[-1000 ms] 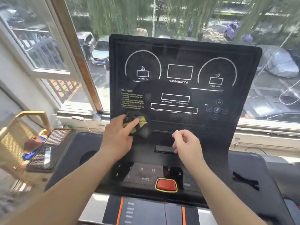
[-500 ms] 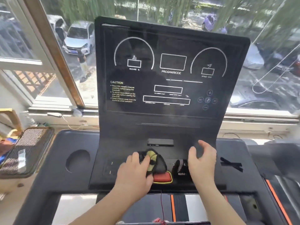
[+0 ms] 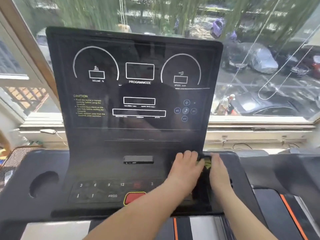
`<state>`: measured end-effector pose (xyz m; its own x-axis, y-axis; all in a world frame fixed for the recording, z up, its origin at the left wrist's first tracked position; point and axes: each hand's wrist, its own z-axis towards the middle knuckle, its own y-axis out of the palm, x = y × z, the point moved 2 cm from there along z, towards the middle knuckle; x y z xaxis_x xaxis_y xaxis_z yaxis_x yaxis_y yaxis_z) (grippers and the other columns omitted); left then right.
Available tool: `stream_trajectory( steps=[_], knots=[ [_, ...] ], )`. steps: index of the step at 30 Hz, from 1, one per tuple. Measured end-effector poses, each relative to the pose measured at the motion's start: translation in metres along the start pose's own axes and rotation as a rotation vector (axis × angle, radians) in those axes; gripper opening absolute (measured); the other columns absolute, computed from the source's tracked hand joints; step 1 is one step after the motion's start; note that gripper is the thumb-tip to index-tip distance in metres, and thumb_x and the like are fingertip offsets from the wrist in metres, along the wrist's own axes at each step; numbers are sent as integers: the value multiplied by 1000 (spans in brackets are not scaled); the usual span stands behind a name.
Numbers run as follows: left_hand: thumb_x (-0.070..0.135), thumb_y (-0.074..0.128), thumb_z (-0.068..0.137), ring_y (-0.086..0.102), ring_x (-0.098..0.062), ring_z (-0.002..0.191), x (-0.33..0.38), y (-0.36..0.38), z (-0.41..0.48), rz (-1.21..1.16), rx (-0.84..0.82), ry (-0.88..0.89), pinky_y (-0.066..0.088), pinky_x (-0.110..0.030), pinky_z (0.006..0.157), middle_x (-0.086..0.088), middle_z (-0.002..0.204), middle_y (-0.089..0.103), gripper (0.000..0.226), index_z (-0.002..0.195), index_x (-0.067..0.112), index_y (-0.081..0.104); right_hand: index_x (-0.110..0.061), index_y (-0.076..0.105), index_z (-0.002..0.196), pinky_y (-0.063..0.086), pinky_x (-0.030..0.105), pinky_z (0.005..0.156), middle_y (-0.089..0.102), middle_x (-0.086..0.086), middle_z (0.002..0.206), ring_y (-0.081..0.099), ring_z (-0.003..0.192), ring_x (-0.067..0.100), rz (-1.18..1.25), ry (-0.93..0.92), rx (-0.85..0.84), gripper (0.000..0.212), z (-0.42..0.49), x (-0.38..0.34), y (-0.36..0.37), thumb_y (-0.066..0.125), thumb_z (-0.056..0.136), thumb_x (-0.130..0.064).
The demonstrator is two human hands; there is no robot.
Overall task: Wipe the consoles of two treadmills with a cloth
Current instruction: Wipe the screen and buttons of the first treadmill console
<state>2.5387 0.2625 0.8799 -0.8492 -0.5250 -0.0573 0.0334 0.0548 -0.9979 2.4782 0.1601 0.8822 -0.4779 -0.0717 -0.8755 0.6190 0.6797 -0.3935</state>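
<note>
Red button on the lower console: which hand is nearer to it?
Left. The left hand lies farther up the console and to the right of the red button; the right hand is farther right still, beyond the cloth between them.

Console (image 3: 135, 40): white and yellow print on black.
Left dial (image 3: 96, 74): "INCLINE %".
Centre box (image 3: 140, 71): "PROGAM/MODE" beneath.
Right dial (image 3: 180, 79): "SPEED"; unit illegible.
Warning block (image 3: 89, 106): yellow heading "CAUTION"; lines below blurred.
Lower boxes (image 3: 139, 100): "CALORIES" beneath; other captions illegible.
Round buttons (image 3: 185, 110): plus, music note, minus.
Keypad (image 3: 103, 189): 3, 6, 9, 12, 3; "PROG".
</note>
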Motion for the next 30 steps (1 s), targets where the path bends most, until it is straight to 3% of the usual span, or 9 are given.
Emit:
stream_trajectory(
  steps=[4,6,11,15,19,22,25,27,30],
  knots=[
    [29,79,70,52,-31,96,-30,-9,8,121,124,104,40,-42,76,-7,115,58,64,132,31,63,-21,57,143,40,39,110,61,0,143,53,136,23,-30,-75,-80,49,15,2,0,24,113,-43],
    [23,79,65,55,-32,88,-56,-11,-10,147,149,32,38,-42,72,-8,108,61,60,124,31,68,-26,58,138,41,39,108,63,-4,139,55,135,24,-40,-96,-158,49,16,-2,6,23,112,-48],
    [33,82,53,60,-34,81,-113,-11,-67,166,125,-199,42,-41,67,-11,97,65,55,107,25,75,-34,25,168,16,42,129,28,-12,173,23,161,18,-4,-10,-259,65,15,3,4,20,109,-62],
    [29,76,57,58,-34,74,-94,-2,-64,84,207,-322,37,-40,65,-13,88,61,48,104,20,77,-41,23,167,17,42,129,26,-16,173,21,161,15,23,4,-345,64,18,6,-5,21,108,-65],
    [35,79,53,60,-33,77,-16,17,-20,-34,156,-223,43,-39,64,-10,94,62,57,110,25,74,-44,41,159,30,42,124,46,-10,164,42,147,15,44,28,-351,67,23,9,-9,26,102,-75],
    [36,79,56,61,-31,82,15,10,-3,-47,141,-111,45,-37,63,-6,97,61,55,109,25,72,-50,64,136,43,44,116,66,-6,142,60,131,17,94,90,-371,77,27,11,-12,35,82,-96],
    [31,78,59,58,-32,83,-13,-18,-2,-16,311,-164,40,-37,63,-10,102,63,61,118,22,71,-40,73,114,49,30,98,73,-13,116,66,113,9,153,97,-384,59,33,13,-14,31,99,-79],
    [27,77,59,59,-35,88,-50,-34,-2,-34,425,-317,42,-40,66,-14,109,65,65,123,23,71,-59,71,115,39,33,116,67,-26,127,57,133,8,174,62,-421,57,32,12,-12,27,92,-88],
    [29,82,64,58,-40,101,-79,-39,-2,-68,382,-493,49,-46,75,-17,123,61,68,130,27,65,-76,61,114,24,41,129,55,-28,146,44,146,9,157,43,-458,50,35,16,-10,21,87,-91]
  ],
)
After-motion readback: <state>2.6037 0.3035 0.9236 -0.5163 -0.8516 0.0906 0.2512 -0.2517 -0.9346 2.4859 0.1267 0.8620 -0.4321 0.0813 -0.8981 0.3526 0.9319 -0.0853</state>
